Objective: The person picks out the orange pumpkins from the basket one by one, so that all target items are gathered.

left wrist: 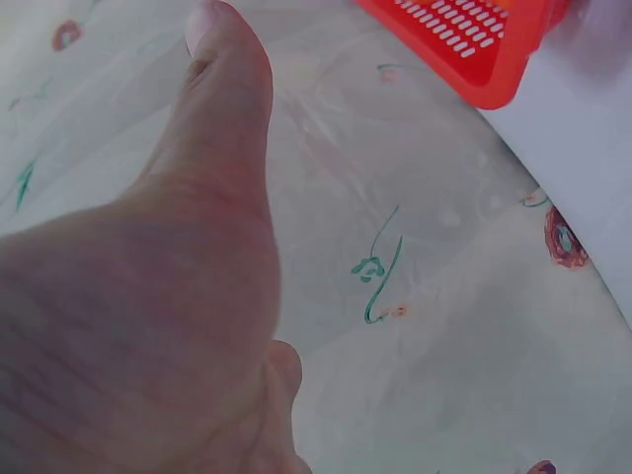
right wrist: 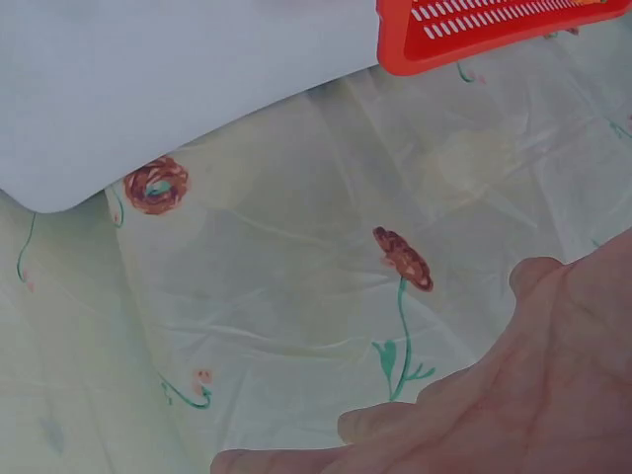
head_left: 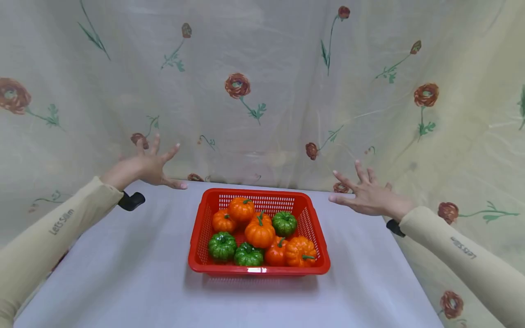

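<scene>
The basket (head_left: 295,271) sits on the surface (head_left: 143,282), its long axis running left to right, with orange pumpkins (head_left: 260,234) and green pumpkins (head_left: 223,247) inside. It lies between the left grip (head_left: 151,166) and the right grip (head_left: 369,196), rightward of one and leftward of the other; which is nearer I cannot tell. Both are released, fingers spread, touching nothing. Beyond hangs flowered cloth (head_left: 279,91).

Soft shadows, dimmer wrist views, seemingly hazy
</scene>
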`<control>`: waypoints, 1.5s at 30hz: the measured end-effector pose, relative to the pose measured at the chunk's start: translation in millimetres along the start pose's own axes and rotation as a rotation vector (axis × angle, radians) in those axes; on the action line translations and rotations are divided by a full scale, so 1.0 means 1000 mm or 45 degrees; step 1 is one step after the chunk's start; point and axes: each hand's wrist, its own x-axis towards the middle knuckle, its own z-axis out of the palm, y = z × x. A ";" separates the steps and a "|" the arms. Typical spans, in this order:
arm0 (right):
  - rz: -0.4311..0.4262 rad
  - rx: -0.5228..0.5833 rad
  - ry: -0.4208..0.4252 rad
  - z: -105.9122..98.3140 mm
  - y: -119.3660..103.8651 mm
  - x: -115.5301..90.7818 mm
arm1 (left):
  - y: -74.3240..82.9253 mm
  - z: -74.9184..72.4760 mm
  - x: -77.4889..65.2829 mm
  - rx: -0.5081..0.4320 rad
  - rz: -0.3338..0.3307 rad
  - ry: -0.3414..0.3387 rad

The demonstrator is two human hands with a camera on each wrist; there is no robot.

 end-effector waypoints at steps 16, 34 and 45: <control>-0.085 0.150 0.113 0.019 -0.007 -0.001 | 0.005 0.018 -0.002 -0.160 0.018 0.007; -0.370 0.341 0.024 0.067 -0.038 -0.017 | 0.001 0.064 0.008 -0.462 0.156 0.013; -0.437 0.526 -0.128 0.092 -0.062 -0.022 | 0.009 0.107 0.024 -0.793 0.129 -0.218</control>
